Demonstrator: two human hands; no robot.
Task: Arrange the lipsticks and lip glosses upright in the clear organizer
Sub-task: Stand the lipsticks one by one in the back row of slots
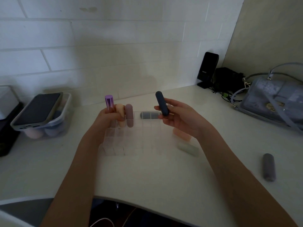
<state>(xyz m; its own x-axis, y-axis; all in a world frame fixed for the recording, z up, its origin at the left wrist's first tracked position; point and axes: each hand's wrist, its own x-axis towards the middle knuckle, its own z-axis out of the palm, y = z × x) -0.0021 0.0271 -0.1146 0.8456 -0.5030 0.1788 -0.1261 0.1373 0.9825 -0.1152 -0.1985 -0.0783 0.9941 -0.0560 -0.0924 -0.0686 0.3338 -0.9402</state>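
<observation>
1. Now we hold a purple tube [109, 102] upright in our left hand [108, 117], fingers [120, 119] curled round its lower part, cap up, so it can drop straight into a cell of the organizer [132, 141].
2. Our right hand [178, 118] grips a navy lipstick [162, 104], fingers wrapped behind it and thumb on its side; we carry it tilted above the back of the organizer, probably to turn it on end before it goes in.
3. We see the organizer sitting on the desk [147, 177] between our forearms, its clear grid mostly unfilled. In the back-left cells a cream lipstick [120, 115] and a mauve lipstick [129, 115] stand upright, just beside our left fingers.
4. We start at the back left, it seems, so standing tubes do not block our reach to the nearer cells.
5. A grey tube [150, 115] lies flat at the back edge of the organizer; we cannot tell whether it rests on the grid or behind it.
6. Waiting on the desk to the right are a peach tube [181, 134], a pale green tube [188, 149] and, well apart, a dark grey tube [268, 167], all lying down.
7. We judge the task early: two are placed, two in hand, four left.
</observation>
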